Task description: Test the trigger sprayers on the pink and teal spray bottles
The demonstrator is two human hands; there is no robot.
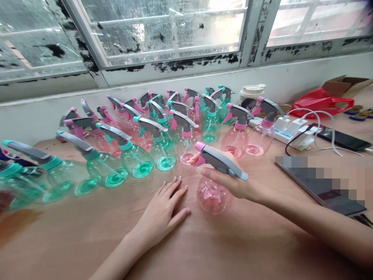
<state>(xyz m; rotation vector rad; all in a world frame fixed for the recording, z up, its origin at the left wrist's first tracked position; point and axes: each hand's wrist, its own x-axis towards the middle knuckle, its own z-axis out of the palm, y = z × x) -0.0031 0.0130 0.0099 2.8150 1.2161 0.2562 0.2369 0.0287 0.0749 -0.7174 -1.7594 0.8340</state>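
- Left hand [164,208], one: forearm entering at the bottom edge; palm down on the table, fingers lightly spread.
- Table [175,249], one: brown surface, beneath both hands.
- Right hand [233,187], one: closed round the neck of a pink spray bottle, below the grey sprayer head, fingertips by the pink trigger.
- Pink spray bottle [214,199], one: transparent, in the right hand, to the right of the left hand and in front of the grouped bottles; whether its base meets the table cannot be told.
- Green spray bottles [138,163], several: transparent, grey-and-teal heads, lined along the front left of the group, others farther back.
- Other pink spray bottles [234,142], several: among and behind the green, two at the group's right end.
- Power strip [279,134], one: white, plugs and cables fitted, beside that end.
- Black phone [339,137], one: behind a dark flat device [309,184], partly blurred.
- Red plastic bag [317,103], one: before an open cardboard box [345,84].
- Lidded cup [252,91], one: near the wall.
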